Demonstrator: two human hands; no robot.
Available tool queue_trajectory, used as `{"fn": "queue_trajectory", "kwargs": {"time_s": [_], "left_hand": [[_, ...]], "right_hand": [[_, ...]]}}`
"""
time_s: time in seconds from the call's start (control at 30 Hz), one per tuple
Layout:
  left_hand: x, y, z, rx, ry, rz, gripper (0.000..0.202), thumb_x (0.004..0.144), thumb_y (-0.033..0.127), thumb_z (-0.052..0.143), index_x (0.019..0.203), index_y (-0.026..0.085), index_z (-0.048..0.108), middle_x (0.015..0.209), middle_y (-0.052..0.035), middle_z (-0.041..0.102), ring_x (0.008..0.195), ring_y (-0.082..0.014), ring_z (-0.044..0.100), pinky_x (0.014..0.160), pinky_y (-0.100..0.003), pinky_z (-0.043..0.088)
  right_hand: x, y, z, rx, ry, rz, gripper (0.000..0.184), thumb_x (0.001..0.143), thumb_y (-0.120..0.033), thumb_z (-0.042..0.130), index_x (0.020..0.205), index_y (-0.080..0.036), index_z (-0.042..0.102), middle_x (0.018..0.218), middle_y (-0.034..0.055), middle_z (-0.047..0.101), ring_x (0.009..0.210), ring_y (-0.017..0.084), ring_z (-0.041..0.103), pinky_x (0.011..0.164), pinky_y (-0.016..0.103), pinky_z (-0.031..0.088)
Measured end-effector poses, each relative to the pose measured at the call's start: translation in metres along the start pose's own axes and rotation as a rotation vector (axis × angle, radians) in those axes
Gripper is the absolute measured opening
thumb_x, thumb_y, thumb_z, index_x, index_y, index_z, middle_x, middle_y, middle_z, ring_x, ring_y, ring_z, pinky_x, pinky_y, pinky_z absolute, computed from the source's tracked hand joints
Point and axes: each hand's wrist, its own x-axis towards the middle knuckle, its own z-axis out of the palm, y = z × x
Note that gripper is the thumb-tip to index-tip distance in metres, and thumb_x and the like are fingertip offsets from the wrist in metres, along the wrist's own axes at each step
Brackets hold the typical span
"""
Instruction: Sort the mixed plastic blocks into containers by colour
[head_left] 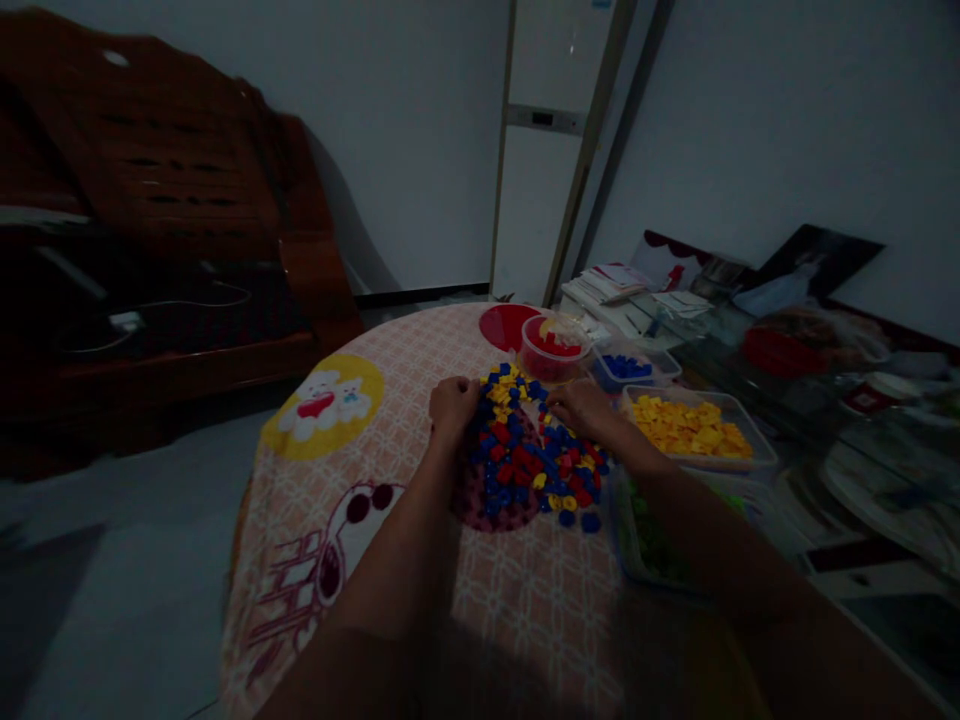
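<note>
A loose pile of small red, blue and yellow plastic pieces (525,465) lies on the round table. At the pile's left edge is my left hand (454,405), its fingers curled in close to some yellow and blue pieces. My right hand (581,408) reaches over the pile's right side, thumb and fingers pinched together above the pieces. Whatever either hand may hold is too small and dark to make out.
Around the table's right side stand a round tub with red pieces (551,365), a box of blue pieces (630,366), a box of yellow pieces (690,428) and a box of green pieces (652,530), partly under my right forearm. A cluttered glass table (802,400) adjoins; a wooden bench (172,200) stands left.
</note>
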Motion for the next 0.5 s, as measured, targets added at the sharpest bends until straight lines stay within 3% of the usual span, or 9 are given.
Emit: {"fn": "queue_trajectory", "kwargs": {"time_s": [0.1,0.27,0.4,0.5], "left_hand": [[0.004,-0.014,0.001,0.013,-0.074,-0.164,0.032,0.085,0.041,0.055,0.071,0.018,0.072,0.074,-0.0088,0.071,0.073,-0.0220,0.063,0.063,-0.029,0.036],[0.001,-0.021,0.007,-0.066,-0.006,-0.122,0.029,0.083,0.039,0.058,0.069,0.019,0.072,0.074,-0.0076,0.072,0.075,-0.0216,0.065,0.064,-0.028,0.038],[0.006,-0.025,0.009,-0.323,0.011,-0.193,0.028,0.081,0.036,0.059,0.062,0.018,0.068,0.061,-0.0028,0.066,0.064,-0.0178,0.062,0.061,-0.026,0.040],[0.006,-0.024,0.009,-0.615,0.042,-0.273,0.026,0.079,0.036,0.060,0.064,0.017,0.068,0.058,-0.0007,0.064,0.056,-0.0154,0.058,0.057,-0.026,0.041]], "right_hand": [[0.009,-0.009,0.005,-0.062,-0.046,0.023,0.029,0.095,-0.020,0.052,0.108,-0.019,0.078,0.108,0.0135,0.077,0.103,0.025,0.069,0.079,0.029,0.042],[0.013,-0.015,0.017,-0.116,-0.127,0.031,0.029,0.096,-0.023,0.052,0.109,-0.018,0.077,0.111,0.0160,0.076,0.104,0.027,0.070,0.078,0.030,0.044],[0.011,-0.015,0.022,-0.111,-0.130,0.044,0.029,0.097,-0.024,0.050,0.107,-0.018,0.077,0.107,0.0168,0.077,0.101,0.028,0.070,0.078,0.031,0.045],[0.011,-0.009,0.024,-0.040,-0.058,0.072,0.029,0.097,-0.026,0.050,0.107,-0.017,0.076,0.106,0.0162,0.077,0.098,0.026,0.071,0.078,0.032,0.045]]}}
